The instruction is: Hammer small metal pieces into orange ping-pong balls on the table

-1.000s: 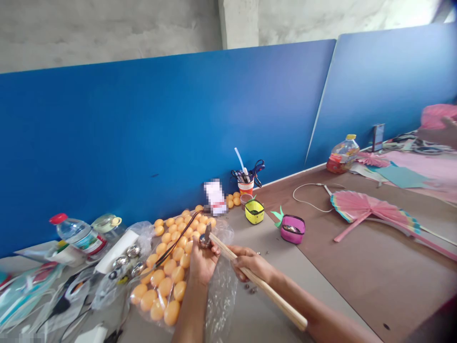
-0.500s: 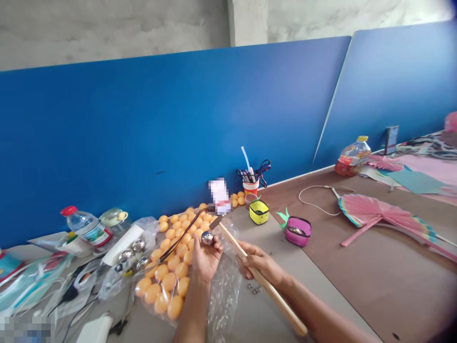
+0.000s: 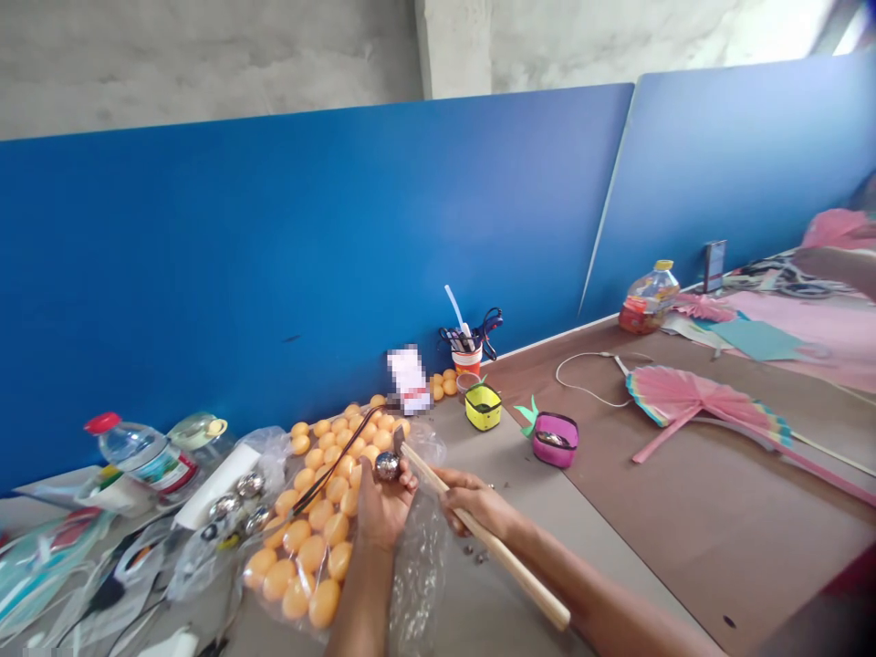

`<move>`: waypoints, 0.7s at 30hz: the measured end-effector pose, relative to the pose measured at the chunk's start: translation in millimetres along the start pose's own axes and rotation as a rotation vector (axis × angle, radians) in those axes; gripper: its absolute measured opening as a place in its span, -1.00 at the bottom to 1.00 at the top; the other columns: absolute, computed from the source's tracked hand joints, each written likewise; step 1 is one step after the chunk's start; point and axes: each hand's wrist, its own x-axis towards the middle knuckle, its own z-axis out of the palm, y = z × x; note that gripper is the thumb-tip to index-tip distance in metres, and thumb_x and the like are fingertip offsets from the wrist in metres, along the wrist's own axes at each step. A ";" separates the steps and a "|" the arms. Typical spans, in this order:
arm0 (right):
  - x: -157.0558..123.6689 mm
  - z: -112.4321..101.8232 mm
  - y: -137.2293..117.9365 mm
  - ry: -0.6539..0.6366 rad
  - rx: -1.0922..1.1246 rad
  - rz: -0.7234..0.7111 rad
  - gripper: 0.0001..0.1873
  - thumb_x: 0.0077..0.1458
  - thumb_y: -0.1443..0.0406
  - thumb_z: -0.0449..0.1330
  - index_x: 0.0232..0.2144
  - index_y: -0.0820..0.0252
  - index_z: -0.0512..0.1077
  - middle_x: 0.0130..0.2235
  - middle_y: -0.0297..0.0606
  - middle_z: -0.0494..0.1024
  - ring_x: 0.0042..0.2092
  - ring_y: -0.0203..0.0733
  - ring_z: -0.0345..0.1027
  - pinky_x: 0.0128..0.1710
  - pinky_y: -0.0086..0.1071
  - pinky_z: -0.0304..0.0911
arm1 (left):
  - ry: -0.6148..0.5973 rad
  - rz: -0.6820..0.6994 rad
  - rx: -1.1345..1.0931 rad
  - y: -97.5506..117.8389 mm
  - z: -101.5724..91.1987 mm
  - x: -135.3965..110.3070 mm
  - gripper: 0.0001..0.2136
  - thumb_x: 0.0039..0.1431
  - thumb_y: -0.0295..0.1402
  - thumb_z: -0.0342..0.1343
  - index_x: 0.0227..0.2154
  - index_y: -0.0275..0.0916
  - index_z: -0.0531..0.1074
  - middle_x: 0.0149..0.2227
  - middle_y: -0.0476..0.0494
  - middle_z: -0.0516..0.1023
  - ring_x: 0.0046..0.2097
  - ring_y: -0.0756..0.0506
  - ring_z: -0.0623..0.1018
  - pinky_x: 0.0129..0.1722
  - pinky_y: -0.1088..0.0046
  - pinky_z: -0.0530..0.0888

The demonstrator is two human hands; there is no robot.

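Note:
In my left hand (image 3: 384, 506) rests a shiny silver ball (image 3: 387, 466), with my fingers curled round its side. My right hand (image 3: 475, 502) grips the long pale wooden handle of a hammer (image 3: 516, 570). Its dark head (image 3: 399, 442) is close above the ball; I cannot tell whether they touch. Under and beside my left hand lies a clear plastic bag of orange balls (image 3: 311, 554). Past my right hand stand a yellow pouch (image 3: 483, 420) and a purple pouch (image 3: 557, 453) with shiny things in it.
On the left are a red-capped bottle (image 3: 147, 456), more silver balls (image 3: 224, 507), cables and plastic bags. A cup of pens (image 3: 467, 360) stands by the blue partition (image 3: 307, 228). Rightward lie a pink fan (image 3: 698, 397) and a yellow-capped bottle (image 3: 650, 297). Another person's arm (image 3: 839, 269) shows far right.
The view has turned slightly to the right, so things sit further left. The hammer head has come down nearer the ball. Another person's arm has come into view at far right.

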 end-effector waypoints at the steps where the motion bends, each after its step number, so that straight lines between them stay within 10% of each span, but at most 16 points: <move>1: -0.3 0.0 0.0 -0.016 0.040 -0.025 -0.34 -0.13 0.16 0.22 0.06 0.29 0.43 -0.72 -0.55 0.26 -0.70 -0.40 -0.02 -0.64 -0.48 -0.08 | -0.010 0.005 -0.007 0.4 -0.4 -0.1 -0.63 0.21 -0.05 0.12 -0.46 -0.30 0.49 -0.48 -0.19 0.50 -0.52 -0.02 0.40 -0.48 0.44 0.42; 21: -3.8 2.4 -1.5 -0.066 -0.069 0.040 -0.36 -0.15 0.19 0.20 0.04 0.28 0.48 -0.72 -0.53 0.27 -0.69 -0.40 0.02 -0.64 -0.49 -0.07 | 0.062 0.037 0.011 -1.9 1.2 -0.9 -0.67 0.11 -0.08 0.25 -0.56 -0.25 0.44 -0.55 -0.08 0.50 -0.53 -0.01 0.43 -0.52 0.48 0.42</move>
